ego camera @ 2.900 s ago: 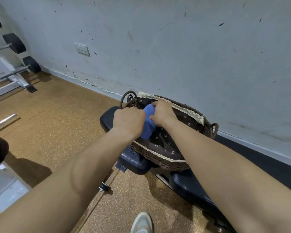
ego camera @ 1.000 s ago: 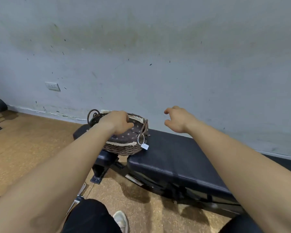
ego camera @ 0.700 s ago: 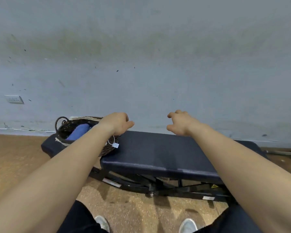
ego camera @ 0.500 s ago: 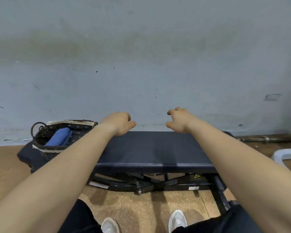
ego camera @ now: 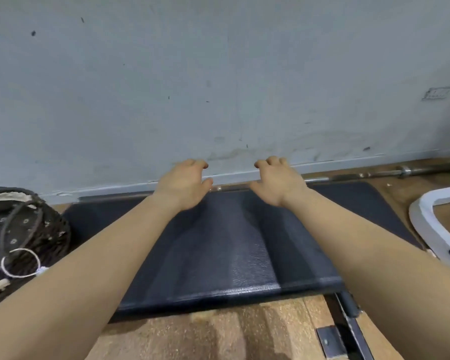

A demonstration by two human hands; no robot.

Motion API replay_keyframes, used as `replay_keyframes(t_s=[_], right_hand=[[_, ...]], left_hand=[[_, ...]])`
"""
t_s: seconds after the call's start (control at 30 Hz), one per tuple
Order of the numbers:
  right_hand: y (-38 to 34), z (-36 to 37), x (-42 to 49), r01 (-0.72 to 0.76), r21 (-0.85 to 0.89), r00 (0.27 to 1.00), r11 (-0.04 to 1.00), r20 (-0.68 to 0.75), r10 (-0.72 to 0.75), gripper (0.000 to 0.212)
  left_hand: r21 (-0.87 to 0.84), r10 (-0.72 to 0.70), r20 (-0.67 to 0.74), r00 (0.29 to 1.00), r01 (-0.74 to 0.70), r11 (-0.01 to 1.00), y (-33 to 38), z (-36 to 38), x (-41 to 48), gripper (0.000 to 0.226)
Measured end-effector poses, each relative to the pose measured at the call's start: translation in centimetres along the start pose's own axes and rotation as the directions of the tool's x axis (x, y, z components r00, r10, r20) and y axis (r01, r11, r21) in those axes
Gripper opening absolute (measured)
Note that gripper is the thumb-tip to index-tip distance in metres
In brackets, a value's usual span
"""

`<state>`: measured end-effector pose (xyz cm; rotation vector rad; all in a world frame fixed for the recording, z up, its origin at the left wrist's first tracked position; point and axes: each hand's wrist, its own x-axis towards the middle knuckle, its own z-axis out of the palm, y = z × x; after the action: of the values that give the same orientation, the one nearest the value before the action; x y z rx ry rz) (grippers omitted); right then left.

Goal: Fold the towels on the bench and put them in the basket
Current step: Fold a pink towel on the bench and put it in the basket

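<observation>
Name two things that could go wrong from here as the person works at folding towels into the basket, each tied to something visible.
1. No towel shows on the bench. The left hand and right hand hover open over its far edge, so they may reach for nothing.
2. The left forearm passes close by the basket at the bench's left end, and a sideways sweep might knock it.

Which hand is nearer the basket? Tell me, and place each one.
Left. The left hand is over the far edge of the bench, right of the basket; the right hand is farther right.
</observation>
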<state>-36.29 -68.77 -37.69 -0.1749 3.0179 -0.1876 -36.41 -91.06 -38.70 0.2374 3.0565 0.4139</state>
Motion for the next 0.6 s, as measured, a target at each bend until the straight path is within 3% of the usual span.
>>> replay_keyframes(t_s=[0.1, 0.3, 0.43, 0.6], right_hand=[[0.2, 2.8, 5.8, -0.005, 0.013, 0.999, 1.000, 0.034, 0.004, 0.053], [-1.3, 4.3, 7.6, 0.014, -0.009, 0.959, 1.000, 0.285, -0.011, 0.058], [-1.8, -1.1, 5.9, 0.028, 0.001, 0.940, 1.000, 0.339, -0.026, 0.056], [-0.8, -12.7, 2.5, -0.016, 0.060, 0.925, 0.998, 0.380, -0.009, 0.057]], left_hand=[[-0.011, -0.025, 0.062, 0.998, 0.026, 1.000, -2.8, 3.2, 5.3, 0.050], [-0.006, -0.130, 0.317, 0.940, 0.139, 0.990, -5.0, 4.2, 6.5, 0.048], [0.009, -0.124, 0.401, 0.908, 0.131, 0.991, -2.8, -0.8, 5.5, 0.048], [0.000, -0.126, 0.457, 0.881, 0.142, 0.990, 3.4, -12.0, 4.9, 0.051]])
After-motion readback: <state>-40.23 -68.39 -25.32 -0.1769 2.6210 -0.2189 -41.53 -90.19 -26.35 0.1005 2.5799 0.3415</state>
